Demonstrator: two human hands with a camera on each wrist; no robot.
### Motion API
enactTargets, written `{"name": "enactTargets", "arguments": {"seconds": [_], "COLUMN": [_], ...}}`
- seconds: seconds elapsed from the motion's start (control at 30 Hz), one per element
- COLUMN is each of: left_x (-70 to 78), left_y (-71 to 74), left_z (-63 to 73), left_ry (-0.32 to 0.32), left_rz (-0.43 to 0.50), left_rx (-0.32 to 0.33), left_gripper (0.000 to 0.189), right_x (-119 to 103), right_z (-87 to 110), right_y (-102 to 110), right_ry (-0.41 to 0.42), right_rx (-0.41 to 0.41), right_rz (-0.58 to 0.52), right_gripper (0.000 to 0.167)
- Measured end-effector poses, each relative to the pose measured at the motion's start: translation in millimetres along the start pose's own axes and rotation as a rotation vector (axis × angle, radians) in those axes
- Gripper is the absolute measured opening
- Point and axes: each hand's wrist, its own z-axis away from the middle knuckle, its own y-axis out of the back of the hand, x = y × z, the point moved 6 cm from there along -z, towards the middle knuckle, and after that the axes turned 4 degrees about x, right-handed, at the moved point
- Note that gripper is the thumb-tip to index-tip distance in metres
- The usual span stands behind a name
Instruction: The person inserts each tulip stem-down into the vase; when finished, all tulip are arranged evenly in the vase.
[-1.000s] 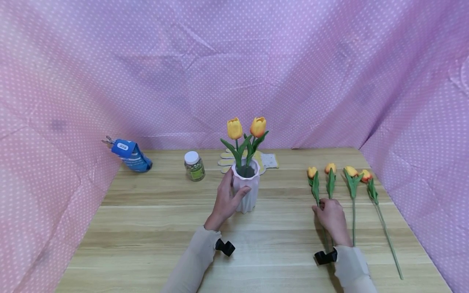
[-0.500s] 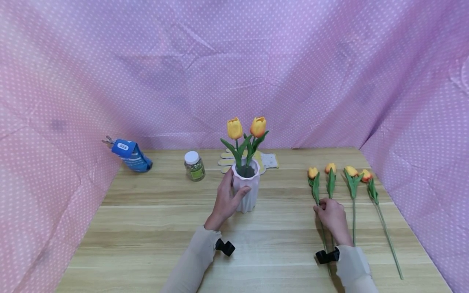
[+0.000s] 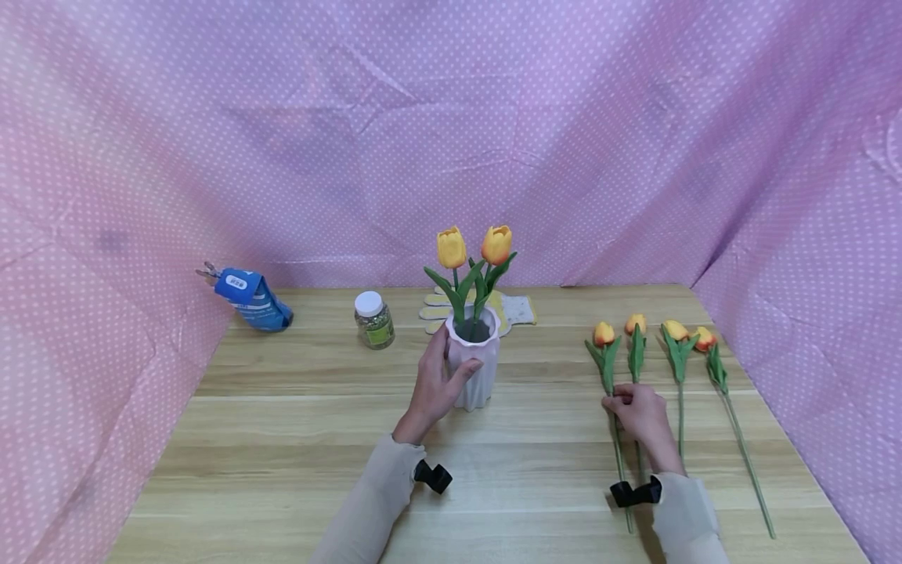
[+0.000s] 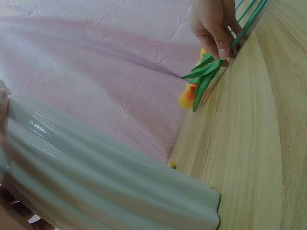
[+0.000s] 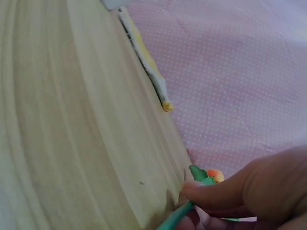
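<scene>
Tulip (image 3: 608,368), the leftmost of four at the right side of the table, is pinched by its green stem between the thumb and fingers of the right hand (image 3: 643,411), just below the leaves. Its bloom, yellow with orange, points away from the person, and the lower stem runs back toward the near edge. The right wrist view is dim and blurred, so whether the stem touches the wood at the grip I cannot tell.

Just right of it lies a second tulip (image 3: 636,356), its stem passing beneath the right hand. Beyond are a third tulip (image 3: 679,356) and a fourth tulip (image 3: 716,368), their blooms close together and their stems spreading apart toward the person.

The left hand (image 3: 437,384) grips a pale, ribbed vase (image 3: 481,376), thumb across the front and fingers round its left side. The vase stands upright on the table (image 3: 296,439), with two yellow-orange tulips (image 3: 497,247) rising from its wavy mouth.

Behind the vase, partly hidden, lies a yellow and white glove (image 3: 519,309), cuff to the right. Left of the vase stands a white-lidded jar (image 3: 374,323) with a green label; farther left is a blue pouch (image 3: 257,301) with a metal clip (image 3: 208,272) at its top. Dotted pink cloth (image 3: 451,117) hangs behind and at both sides.
</scene>
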Motion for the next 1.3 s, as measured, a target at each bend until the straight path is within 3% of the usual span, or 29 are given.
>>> {"name": "enactTargets", "arguments": {"seconds": [0.33,0.63,0.77,1.0,1.3], "left_x": [-0.3,-0.1,0.1,0.1,-0.7], "left_y": [-0.3,-0.1,-0.1,-0.2,-0.3], "left_z": [0.5,0.7,0.9,1.0,0.6], "left_ry": [-0.001,0.008,0.009,0.011,0.003], "left_rz": [-0.012,-0.002,-0.007,-0.004,-0.008], "left_rx": [0.000,-0.002,-0.002,-0.004,-0.002], "left_gripper": [0.089,0.088,0.087,0.086,0.087], "right_x": [12.4,13.2,14.1,12.6,9.3], "right_z": [-1.2,-2.5,-3.1,-2.0,-3.2], "right_y": [-5.7,-7.2,-7.7,-5.9,-3.8], "right_ry": [-0.103,-0.123,-0.132,-0.164,-0.117], "right_rx": [-0.100,-0.158,-0.178,-0.202,-0.202], "right_rz": [-0.314,-0.544,-0.638,-0.829,-1.008], "right_gripper": [0.046,0.049,0.043,0.013,0.019]}}
